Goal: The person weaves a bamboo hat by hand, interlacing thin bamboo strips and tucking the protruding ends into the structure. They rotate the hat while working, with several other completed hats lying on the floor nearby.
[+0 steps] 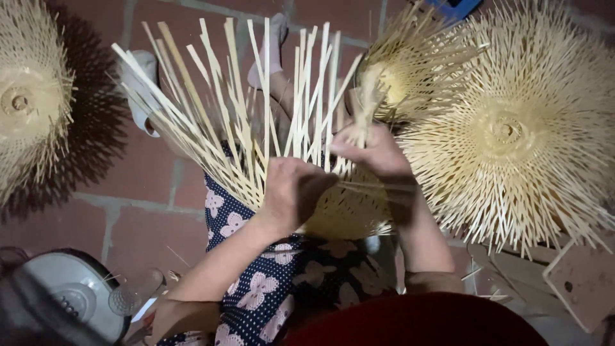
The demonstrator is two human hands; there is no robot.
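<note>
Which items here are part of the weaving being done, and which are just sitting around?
In use:
- left hand and right hand, both on the half-woven bamboo basket
- its loose upright bamboo strips

Lying about:
- woven bamboo piece at right
- woven bamboo piece at left
- electric fan
- sandal

A half-woven bamboo basket (349, 214) of pale strips rests on the person's lap, its woven base low; loose uprights fan upward and outward; both hands grip it among the strips near the middle.
</note>
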